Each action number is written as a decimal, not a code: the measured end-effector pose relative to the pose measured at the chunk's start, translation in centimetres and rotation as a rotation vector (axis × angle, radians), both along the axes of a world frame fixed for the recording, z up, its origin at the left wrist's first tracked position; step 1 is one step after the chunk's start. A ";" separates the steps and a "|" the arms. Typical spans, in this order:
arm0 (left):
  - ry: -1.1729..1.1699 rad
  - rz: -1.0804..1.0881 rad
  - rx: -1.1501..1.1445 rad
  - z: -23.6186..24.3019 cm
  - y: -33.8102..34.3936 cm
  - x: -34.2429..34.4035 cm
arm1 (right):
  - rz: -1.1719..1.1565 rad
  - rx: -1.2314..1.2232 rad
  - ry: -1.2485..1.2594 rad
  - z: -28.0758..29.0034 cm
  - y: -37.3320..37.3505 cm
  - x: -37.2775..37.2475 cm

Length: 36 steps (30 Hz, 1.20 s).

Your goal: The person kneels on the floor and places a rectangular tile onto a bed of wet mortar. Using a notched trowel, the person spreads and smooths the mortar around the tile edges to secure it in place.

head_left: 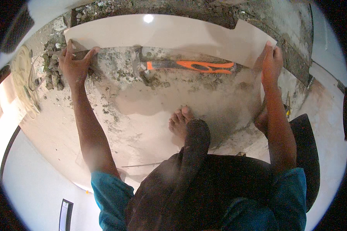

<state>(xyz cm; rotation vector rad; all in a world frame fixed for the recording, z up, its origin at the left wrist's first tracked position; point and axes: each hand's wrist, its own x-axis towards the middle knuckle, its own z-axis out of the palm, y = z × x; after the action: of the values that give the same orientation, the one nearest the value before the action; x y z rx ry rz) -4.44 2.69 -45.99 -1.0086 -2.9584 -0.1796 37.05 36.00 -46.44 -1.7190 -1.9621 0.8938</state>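
A long beige tile strip (169, 32) with a glossy face and a notch cut near its right end spans the view ahead of me. My left hand (74, 65) grips its left end, thumb and fingers on the near edge and corner. At the right end, my right hand (272, 63) holds the corner with its fingers closed on it. Between my arms, just nearer than the strip, a hammer (189, 66) with an orange and black handle lies on the dusty floor, its head (138, 63) to the left.
Broken rubble (52, 69) lies by the strip's left end. A coil of pale cord or hose (24, 77) sits at the far left. Rough dark ground (196, 10) runs beyond the strip. My bare foot (179, 123) rests on the dusty floor (142, 131).
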 end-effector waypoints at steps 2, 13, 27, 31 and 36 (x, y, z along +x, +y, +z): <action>0.025 -0.002 -0.040 0.1 -1.0 0.7 | 0.101 0.050 -0.168 0.2 -0.4 1.2; -0.131 -0.108 -0.107 1.1 -3.9 3.1 | 0.440 0.063 -0.727 4.1 -2.9 4.7; -0.443 0.639 0.158 0.2 -8.6 0.6 | 1.339 0.335 -0.298 3.7 -16.8 -4.7; -0.792 0.690 0.489 2.0 -10.0 1.3 | 1.340 0.062 -0.405 4.7 -18.0 -5.0; -0.886 0.660 1.157 7.3 -8.9 7.6 | 1.171 -0.322 -0.323 8.1 -16.8 -3.7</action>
<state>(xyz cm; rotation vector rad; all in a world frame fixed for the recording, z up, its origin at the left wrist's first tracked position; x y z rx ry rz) 3.18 -6.22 -38.66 0.2893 -2.6014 -2.3521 33.38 19.24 -38.35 -0.6949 -3.2323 1.3744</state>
